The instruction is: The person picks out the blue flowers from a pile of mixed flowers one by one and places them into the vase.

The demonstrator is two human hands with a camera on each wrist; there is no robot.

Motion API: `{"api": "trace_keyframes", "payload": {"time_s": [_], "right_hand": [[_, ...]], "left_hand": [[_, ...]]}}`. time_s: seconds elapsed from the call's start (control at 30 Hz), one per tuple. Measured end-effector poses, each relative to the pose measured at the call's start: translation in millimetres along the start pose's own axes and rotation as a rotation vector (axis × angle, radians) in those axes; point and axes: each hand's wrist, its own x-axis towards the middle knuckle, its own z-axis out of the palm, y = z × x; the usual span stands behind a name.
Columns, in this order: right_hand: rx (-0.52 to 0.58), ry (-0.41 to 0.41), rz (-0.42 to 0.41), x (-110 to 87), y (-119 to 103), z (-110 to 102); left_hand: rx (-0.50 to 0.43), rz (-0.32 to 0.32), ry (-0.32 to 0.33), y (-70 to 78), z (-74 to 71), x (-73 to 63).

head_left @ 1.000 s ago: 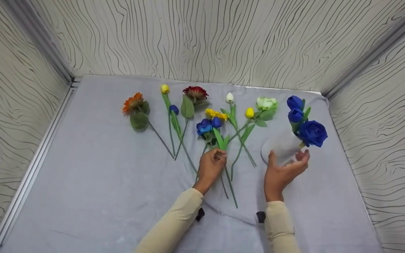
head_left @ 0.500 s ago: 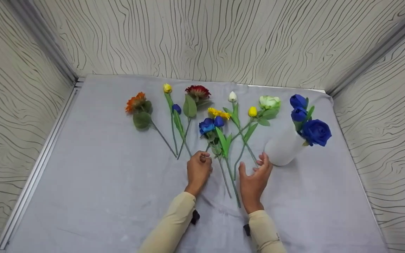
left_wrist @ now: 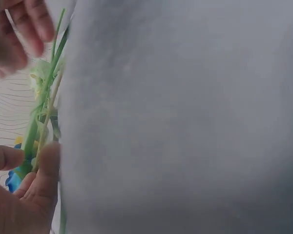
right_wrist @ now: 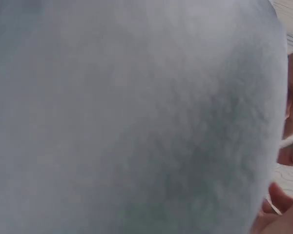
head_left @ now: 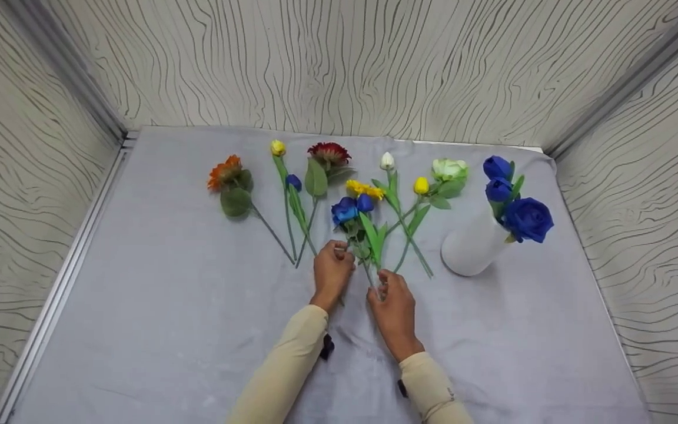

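Observation:
My left hand [head_left: 333, 271] is beside the stem of a blue rose [head_left: 345, 211], its fingers loosely bent. In the left wrist view, green stems [left_wrist: 44, 107] pass near my left thumb and fingers, which stand apart. Close on the right, my right hand [head_left: 395, 306] reaches over the lower stems of the rose and a blue tulip [head_left: 365, 203], thumb and fingers apart. Their lower ends are hidden by that hand. A white vase [head_left: 473, 250] stands at the right, holding blue tulips [head_left: 498, 169] and a large blue rose [head_left: 528, 219].
Several flowers lie on the grey cloth [head_left: 168, 306]: an orange flower [head_left: 225, 172], a dark red flower [head_left: 329, 153], a yellow flower [head_left: 365, 189], a white tulip [head_left: 387, 161] and a pale green flower [head_left: 451, 169]. Patterned walls [head_left: 339, 65] rise around the table.
My right hand has left the vase and moved left to the central stems. My left hand has shifted slightly left from the tulip stem. The vase now stands without a hand beside it.

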Motion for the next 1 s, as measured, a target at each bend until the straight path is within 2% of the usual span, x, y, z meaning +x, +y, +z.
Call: {"api": "trace_keyframes", "payload": {"time_s": [0.13,0.23,0.37,0.47,0.7,0.83,1.0], "right_hand": [[-0.102,-0.076,-0.022,-2.1,-1.2,3.2],[-0.153,-0.088,-0.071,-2.0,-1.5,4.9],[-0.179,-0.093,-0.108,1.4,-2.0,5.9],[-0.183,-0.114,-0.097,3.5,-1.8,5.9],[-0.045,-0.171,0.022,6.2,-4.8,1.5],[-0.024,-0.181,0.058,6.3,-6.4,-0.8],[-0.019,-0.182,0.05,5.6,-6.1,-2.0]], "left_hand": [[0.045,0.011,-0.026,3.6,3.6,6.1],[0.103,0.032,-0.03,6.1,6.3,10.1],[0.161,0.049,-0.016,9.0,9.2,14.9],[0.172,0.042,-0.021,10.5,10.8,18.2],[0.13,0.008,-0.038,13.6,9.9,22.1],[0.085,-0.022,-0.027,15.6,7.6,21.8],[0.002,-0.056,-0.013,20.9,2.5,19.9]]}}
